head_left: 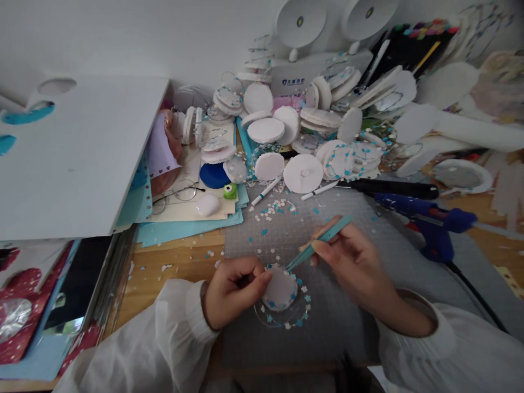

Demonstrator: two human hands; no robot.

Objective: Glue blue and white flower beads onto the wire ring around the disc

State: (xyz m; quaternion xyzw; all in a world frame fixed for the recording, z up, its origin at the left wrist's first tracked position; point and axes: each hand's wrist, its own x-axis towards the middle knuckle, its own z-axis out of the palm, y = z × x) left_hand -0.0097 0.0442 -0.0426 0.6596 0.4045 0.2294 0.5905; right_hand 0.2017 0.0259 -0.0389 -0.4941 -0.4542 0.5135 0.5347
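In my right hand (pixel 347 256) I grip a pair of teal tweezers (pixel 323 239), tips pointing down and left. The tips meet the upper edge of a small white foam disc (pixel 280 289) lying on the grey cutting mat (pixel 254 346). Tiny blue and white flowers ring the disc, and a loop of thin wire with more flowers (pixel 308 308) curves around its lower right. My left hand (pixel 235 292) is closed, thumb and forefinger pinched at the disc's upper left edge. What lies between those fingertips is hidden.
Loose paper flowers (pixel 275 208) are scattered on the mat beyond my hands. Many white discs (pixel 303 173) are heaped behind them. A blue glue gun (pixel 434 218) with its cord lies at right. A green punch (pixel 230 190) and glasses (pixel 184 191) rest on papers at left.
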